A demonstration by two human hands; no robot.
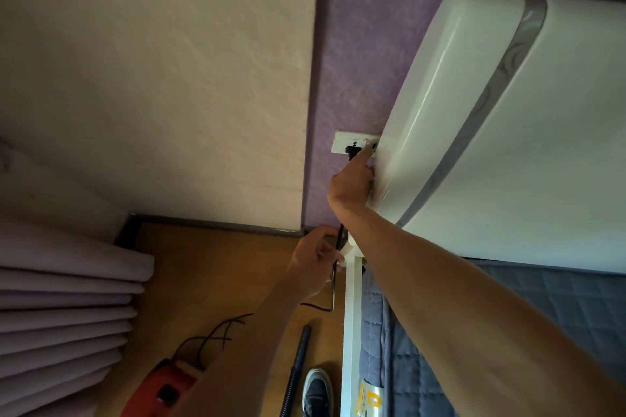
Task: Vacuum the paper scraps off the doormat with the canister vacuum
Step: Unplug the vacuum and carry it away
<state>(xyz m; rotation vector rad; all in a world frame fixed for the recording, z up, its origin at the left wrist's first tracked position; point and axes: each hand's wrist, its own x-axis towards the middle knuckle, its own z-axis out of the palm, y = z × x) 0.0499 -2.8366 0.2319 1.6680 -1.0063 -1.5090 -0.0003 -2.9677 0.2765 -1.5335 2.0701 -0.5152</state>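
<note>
My right hand (354, 176) pinched the stiff black plug (350, 150) at the wall socket (342, 142), mid-frame; my left hand (313, 261) closed loosely around the limp, light cord (333, 288) below.

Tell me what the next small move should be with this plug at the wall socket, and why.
Probably press the plug fully home. The right hand is at the wall outlet with the plug at its face, and the left hand pinches the cord below; the red vacuum sits on the floor.
</note>
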